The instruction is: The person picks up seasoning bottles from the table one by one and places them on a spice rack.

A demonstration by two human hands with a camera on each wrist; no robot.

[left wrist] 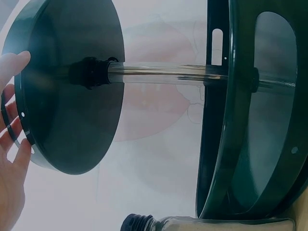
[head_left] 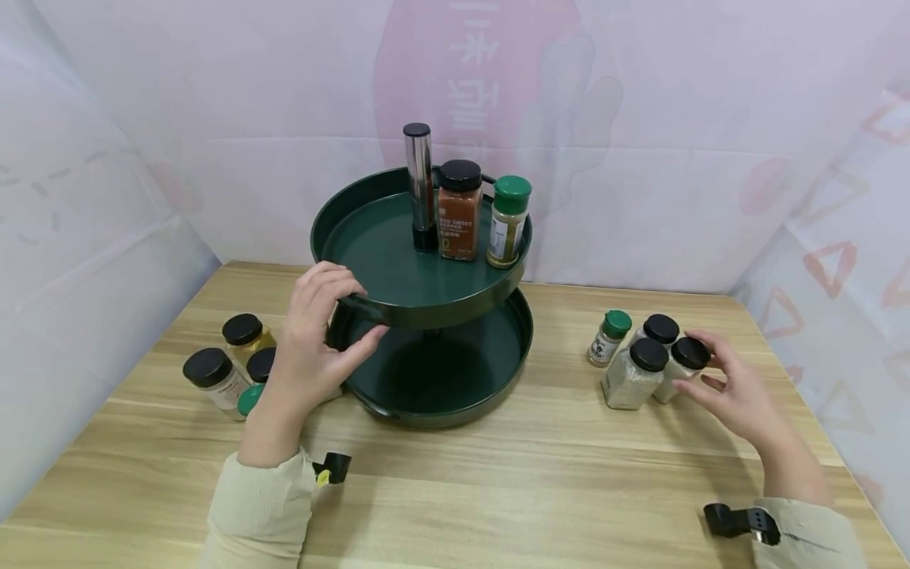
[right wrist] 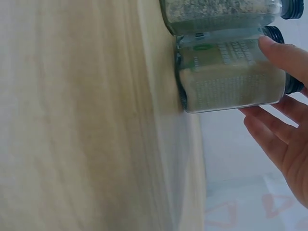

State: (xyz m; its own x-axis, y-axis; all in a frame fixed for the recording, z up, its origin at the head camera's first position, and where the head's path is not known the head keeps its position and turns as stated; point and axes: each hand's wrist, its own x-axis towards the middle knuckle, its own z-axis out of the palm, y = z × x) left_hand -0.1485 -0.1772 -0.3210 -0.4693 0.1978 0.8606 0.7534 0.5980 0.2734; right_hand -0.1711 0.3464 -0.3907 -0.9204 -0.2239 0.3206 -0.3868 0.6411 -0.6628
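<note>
A dark green two-tier turntable rack stands mid-table, its upper tray (head_left: 384,276) over the lower tray (head_left: 441,403). My left hand (head_left: 316,324) holds the upper tray's rim at the front left, fingers over the edge and thumb lower down; in the left wrist view, fingers (left wrist: 21,154) show at the rim's slot. Over at the right, my right hand (head_left: 735,395) grips a square spice jar (head_left: 682,367) with a black lid, thumb and fingers on opposite sides near its top. Pale tan powder fills this jar (right wrist: 226,82), which stands upright against a neighbouring jar (right wrist: 221,14).
On the upper tray stand a steel grinder (head_left: 421,182), a red sweet pepper jar (head_left: 458,213) and a green-capped bottle (head_left: 507,225). A small green-lidded bottle (head_left: 606,344) stands beside the right-hand jars. Several jars, including a black-lidded one (head_left: 213,375), cluster behind my left forearm.
</note>
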